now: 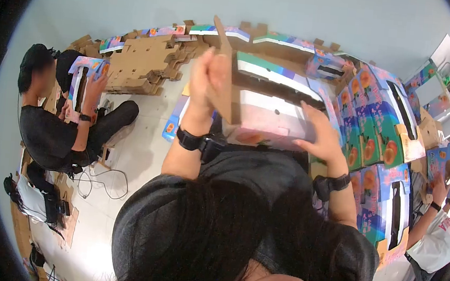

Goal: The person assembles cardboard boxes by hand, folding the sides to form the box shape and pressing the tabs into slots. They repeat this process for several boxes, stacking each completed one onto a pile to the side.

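Observation:
A fruit-printed cardboard carton (pixel 270 115) is in front of my chest, its top partly open with slotted white panels showing. At its left end a brown end flap (pixel 224 76) stands up, tilted. Against the flap's outer side is my left hand (pixel 209 77), fingers curled at its edge and slightly blurred. My right hand (pixel 323 133) grips the carton's right end, fingers over the top edge and thumb on the near side. Part of the carton's underside is hidden by my body.
Finished-looking peach cartons (pixel 369 115) are stacked at my right. Flat brown cardboard (pixel 141 61) lies piled at the back left. A person in black (pixel 49 136) handles a carton at left; another person in white (pixel 436 239) works at right. A cable (pixel 107 175) lies on the floor.

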A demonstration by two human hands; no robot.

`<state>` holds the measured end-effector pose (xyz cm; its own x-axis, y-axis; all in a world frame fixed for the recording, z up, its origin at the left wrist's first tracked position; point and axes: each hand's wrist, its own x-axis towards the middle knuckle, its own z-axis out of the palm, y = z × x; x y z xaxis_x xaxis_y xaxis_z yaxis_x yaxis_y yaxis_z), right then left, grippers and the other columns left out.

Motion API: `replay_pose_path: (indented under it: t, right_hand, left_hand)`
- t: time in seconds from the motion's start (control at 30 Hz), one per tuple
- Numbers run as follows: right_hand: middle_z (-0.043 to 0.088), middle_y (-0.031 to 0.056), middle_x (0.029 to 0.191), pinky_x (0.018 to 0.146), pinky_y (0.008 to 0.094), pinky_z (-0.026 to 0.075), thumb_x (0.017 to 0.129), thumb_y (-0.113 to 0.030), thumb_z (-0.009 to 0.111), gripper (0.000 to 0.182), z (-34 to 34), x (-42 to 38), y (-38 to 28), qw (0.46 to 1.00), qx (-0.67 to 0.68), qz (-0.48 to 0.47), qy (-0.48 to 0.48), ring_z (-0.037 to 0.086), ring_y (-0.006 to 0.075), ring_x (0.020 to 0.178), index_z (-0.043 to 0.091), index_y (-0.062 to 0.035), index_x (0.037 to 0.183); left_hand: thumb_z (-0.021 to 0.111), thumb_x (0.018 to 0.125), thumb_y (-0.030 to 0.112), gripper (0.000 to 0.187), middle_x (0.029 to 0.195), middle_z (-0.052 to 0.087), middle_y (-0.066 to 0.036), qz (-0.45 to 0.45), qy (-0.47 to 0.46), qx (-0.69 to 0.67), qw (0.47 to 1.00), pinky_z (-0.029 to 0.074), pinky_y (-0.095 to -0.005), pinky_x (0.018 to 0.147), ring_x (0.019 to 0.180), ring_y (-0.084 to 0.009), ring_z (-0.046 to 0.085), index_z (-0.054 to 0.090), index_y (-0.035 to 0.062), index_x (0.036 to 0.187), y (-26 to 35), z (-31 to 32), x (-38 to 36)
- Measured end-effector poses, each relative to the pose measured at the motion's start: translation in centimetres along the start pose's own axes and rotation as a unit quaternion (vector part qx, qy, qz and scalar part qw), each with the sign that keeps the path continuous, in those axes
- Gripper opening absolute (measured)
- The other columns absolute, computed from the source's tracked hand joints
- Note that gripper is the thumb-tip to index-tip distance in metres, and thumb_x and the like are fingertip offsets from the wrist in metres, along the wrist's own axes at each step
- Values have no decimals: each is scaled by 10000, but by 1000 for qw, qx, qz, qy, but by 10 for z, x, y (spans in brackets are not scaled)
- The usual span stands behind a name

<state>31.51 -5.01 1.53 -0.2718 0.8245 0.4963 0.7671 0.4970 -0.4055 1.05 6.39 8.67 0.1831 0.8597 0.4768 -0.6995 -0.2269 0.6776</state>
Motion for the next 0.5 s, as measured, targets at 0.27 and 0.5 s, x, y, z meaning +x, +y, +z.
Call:
replay_pose_path:
  t: [0.27, 0.5]
  right_hand:
    - [686, 197, 1191, 1015, 448, 467, 808, -324, 817, 497, 4, -12, 14, 997, 56, 46, 33, 623, 387, 1138, 688, -13, 1173]
    - [666, 174, 1089, 911, 446, 474, 808, -360, 812, 476, 14, -16, -12, 998, -14, 34, 50, 615, 374, 1020, 673, -13, 1102]
  left_hand:
    - [323, 1048, 266, 606, 415, 345, 43, 93, -57, -167, 980, 438, -285, 811, 595, -114, 386, 284, 207, 446, 55, -28, -14]
    - [594, 965, 192, 391, 588, 522, -71, 159, -206, 541, 800, 455, -380, 879, 892, -224, 596, 529, 84, 595, 36, -24, -42]
